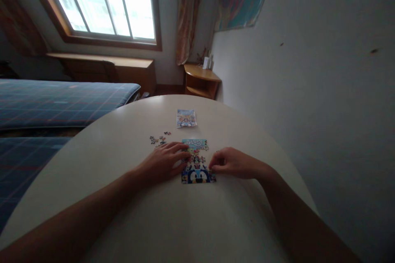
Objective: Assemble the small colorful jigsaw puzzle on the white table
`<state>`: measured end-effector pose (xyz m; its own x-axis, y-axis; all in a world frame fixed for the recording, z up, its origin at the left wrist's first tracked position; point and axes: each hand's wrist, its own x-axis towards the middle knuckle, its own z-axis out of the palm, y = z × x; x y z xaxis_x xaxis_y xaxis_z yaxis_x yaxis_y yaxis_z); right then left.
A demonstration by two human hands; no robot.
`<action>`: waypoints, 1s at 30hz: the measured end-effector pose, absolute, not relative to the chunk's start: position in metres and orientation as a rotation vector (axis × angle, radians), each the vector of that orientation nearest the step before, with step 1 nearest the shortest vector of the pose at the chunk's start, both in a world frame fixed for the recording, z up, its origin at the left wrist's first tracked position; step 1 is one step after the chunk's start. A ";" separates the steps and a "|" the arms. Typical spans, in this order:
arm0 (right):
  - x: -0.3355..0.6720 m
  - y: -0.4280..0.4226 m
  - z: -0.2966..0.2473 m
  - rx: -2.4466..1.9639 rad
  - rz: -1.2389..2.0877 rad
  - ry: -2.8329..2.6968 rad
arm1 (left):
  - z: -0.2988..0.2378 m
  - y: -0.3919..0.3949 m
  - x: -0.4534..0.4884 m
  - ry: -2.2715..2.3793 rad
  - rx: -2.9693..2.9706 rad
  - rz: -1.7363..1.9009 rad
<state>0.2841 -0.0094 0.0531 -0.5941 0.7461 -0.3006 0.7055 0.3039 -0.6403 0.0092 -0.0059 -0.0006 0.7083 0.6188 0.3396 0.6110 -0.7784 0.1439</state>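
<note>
A partly assembled jigsaw puzzle lies flat on the white round table, with a blue cartoon dog face along its near edge and lettering along its far edge. Gaps show in its middle and right side. My left hand rests flat with fingers spread, its fingertips over the puzzle's left side. At the right edge, my right hand has thumb and fingers pinched together; whatever sits between the fingertips is hidden. Several loose puzzle pieces are scattered beyond my left hand, some partly covered by it.
A printed picture sheet or packet in matching colours lies farther back on the table. Left of the table is a bed with a blue plaid mattress. A wooden corner shelf stands behind, and a white wall runs along the right.
</note>
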 end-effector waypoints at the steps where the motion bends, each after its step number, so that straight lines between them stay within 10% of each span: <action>1: 0.284 -0.009 0.053 -1.379 1.179 -2.497 | 0.000 -0.006 0.009 1.038 2.885 0.588; 30: 0.286 -0.009 0.052 -1.370 1.237 -2.464 | -0.001 -0.006 0.009 1.043 2.857 0.593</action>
